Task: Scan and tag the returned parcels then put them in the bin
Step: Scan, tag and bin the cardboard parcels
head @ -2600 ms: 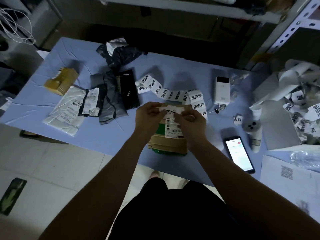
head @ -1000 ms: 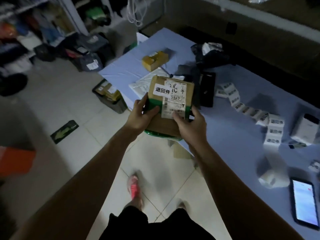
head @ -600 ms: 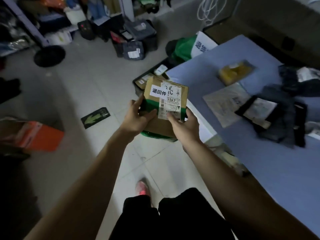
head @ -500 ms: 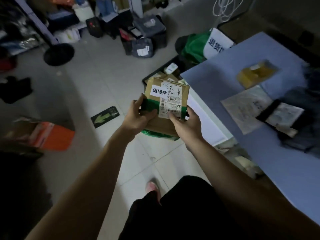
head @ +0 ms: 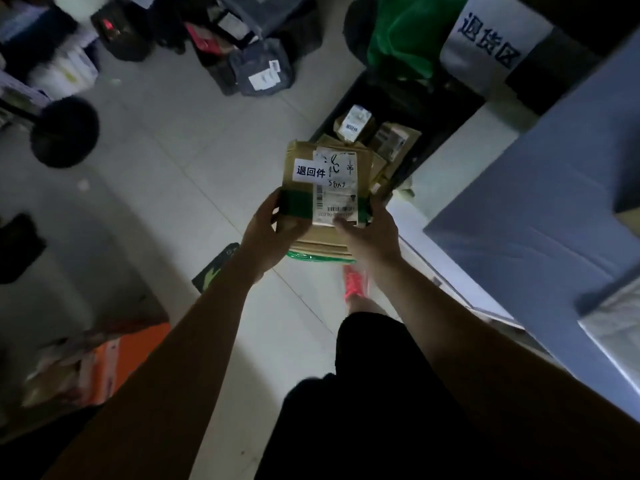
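A brown cardboard parcel (head: 301, 154) with green tape, a shipping label and a white return tag is held over the floor. My left hand (head: 268, 233) grips its left edge, thumb on top. My right hand (head: 372, 233) holds its right edge, thumb on the label. Just beyond the parcel stands a black bin (head: 446, 109) on the floor beside the table. Inside the bin lie several tagged cardboard parcels (head: 355, 124). The parcel's near end and underside are hidden by my hands.
The blue-covered table (head: 540, 209) runs along the right. A white sign with blue characters (head: 491, 39) and a green bag (head: 401, 36) sit behind the bin. Grey parcels (head: 259, 67) and a black round base (head: 64, 131) lie on the tiled floor; an orange box (head: 114, 362) is at left.
I have turned left away from the table and stepped toward the bin. The parcel, tagged earlier on the table, is now carried in both hands close to the bin.
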Demonstrator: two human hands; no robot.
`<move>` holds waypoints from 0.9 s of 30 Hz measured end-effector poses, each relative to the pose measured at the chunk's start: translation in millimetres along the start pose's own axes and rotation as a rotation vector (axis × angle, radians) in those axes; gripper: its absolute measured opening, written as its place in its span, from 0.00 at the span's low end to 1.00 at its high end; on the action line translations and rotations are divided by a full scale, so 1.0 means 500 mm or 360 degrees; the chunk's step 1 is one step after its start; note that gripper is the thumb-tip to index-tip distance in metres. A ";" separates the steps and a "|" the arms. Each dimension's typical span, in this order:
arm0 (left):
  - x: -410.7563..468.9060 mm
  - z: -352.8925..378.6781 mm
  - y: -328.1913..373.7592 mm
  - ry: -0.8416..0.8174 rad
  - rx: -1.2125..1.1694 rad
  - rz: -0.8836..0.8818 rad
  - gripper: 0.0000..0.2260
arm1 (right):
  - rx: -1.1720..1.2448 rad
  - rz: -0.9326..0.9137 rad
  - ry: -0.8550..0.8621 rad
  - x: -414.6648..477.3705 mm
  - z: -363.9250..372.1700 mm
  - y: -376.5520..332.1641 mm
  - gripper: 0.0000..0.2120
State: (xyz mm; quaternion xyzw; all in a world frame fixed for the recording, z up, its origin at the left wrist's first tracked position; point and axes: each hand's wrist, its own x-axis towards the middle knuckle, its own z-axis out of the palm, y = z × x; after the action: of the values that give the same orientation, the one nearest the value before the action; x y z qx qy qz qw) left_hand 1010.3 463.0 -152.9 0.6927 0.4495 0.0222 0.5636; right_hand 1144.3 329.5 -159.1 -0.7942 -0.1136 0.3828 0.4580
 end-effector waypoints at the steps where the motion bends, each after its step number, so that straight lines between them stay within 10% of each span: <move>1: 0.064 -0.007 0.005 -0.0023 0.0108 -0.0009 0.29 | 0.0029 0.0040 0.0034 0.053 0.013 -0.009 0.20; 16: 0.931 0.230 -0.001 -0.0841 0.0568 0.0294 0.29 | 0.0152 0.0382 0.0807 0.791 0.027 0.121 0.39; 27: 1.205 0.398 -0.206 -0.0829 0.0761 0.0437 0.28 | 0.0361 0.0322 0.0862 1.005 0.068 0.357 0.30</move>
State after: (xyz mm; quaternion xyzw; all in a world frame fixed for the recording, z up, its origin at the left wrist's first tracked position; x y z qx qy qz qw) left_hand 1414.2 698.1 -594.4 0.8408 0.1867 -0.1849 0.4733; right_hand 1432.1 519.2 -567.5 -0.8185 0.1355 0.2112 0.5169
